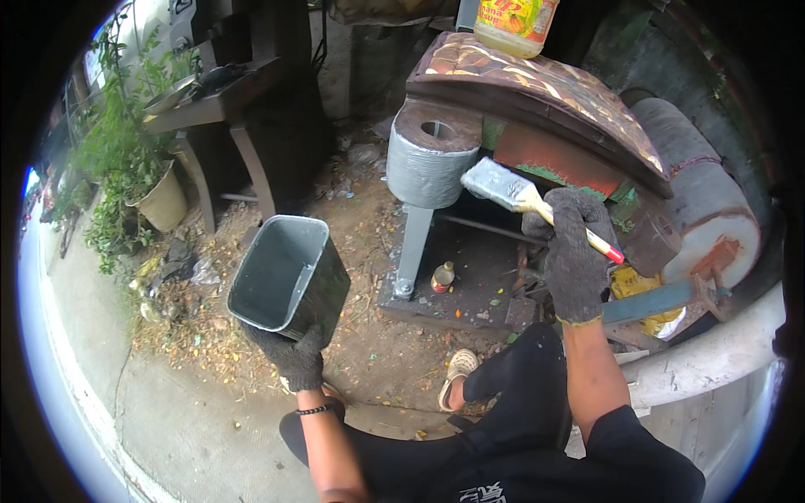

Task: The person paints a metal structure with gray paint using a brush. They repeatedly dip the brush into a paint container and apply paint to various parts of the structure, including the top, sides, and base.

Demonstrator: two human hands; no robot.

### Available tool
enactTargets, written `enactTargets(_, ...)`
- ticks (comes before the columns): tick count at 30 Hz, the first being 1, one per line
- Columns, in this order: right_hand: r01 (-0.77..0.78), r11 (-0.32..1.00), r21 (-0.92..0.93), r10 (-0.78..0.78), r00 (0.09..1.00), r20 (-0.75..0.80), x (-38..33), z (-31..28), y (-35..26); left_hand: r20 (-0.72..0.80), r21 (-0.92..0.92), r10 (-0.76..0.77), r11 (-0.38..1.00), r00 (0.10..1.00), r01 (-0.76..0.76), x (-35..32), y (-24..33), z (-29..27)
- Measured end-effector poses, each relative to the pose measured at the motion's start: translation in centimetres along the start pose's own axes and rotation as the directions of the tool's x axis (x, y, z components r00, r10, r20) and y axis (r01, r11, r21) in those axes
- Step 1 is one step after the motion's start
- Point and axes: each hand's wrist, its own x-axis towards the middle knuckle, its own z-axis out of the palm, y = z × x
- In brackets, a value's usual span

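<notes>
In a dark knit glove, my left hand [295, 356] grips the bottom of a dark rectangular paint container [335, 295], tilted so that its grey-coated inside shows. My right hand [579, 247], gloved alike, is closed around the handle of a paintbrush [530, 201] with a red tip. The brush's bristles are covered in grey paint and point left, close beside a cylinder [428, 176] but apart from it. Fresh-looking silver-grey paint coats the cylinder's side, while its top, with a round hole, is brown and rusty. A grey metal leg [413, 251] stands under it.
Above the metal frame lies a patterned cushion [537, 80] with a plastic jug [515, 25] on it. A small bottle [443, 277] stands on the dark base. Large grey cylinder [700, 180] and pale pipe [704, 356] lie at right. Potted plant [159, 197] and dark chair [226, 117] are left.
</notes>
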Motion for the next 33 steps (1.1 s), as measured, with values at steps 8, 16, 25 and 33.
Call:
enactTargets(8, 0.327, 0.889, -0.321, -0.238, 0.928, 0.286, 0.6, 5.2, -0.5, 0.047, 0.093, -0.039, 0.995, 0.998, 0.034, 0.9, -4.4, 1.2)
enactTargets(16, 0.276, 0.884, -0.378, -0.24, 0.96, 0.141, -0.9, 0.7, -1.4, 0.098, 0.165, -0.074, 0.985, 0.992, 0.057, 0.6, -7.1, -0.7)
enactTargets(25, 0.198, 0.904, -0.378, -0.179, 0.98, 0.084, 0.0, 1.8, -2.1, 0.116, 0.037, -0.104, 0.994, 0.988, 0.1, 1.0, -7.2, -0.6)
enactTargets(33, 0.27, 0.842, -0.467, -0.049, 0.901, 0.431, -1.2, 3.7, -6.0, 0.078, -0.011, -0.088, 0.996, 0.993, 0.089, 0.6, -10.3, -0.7)
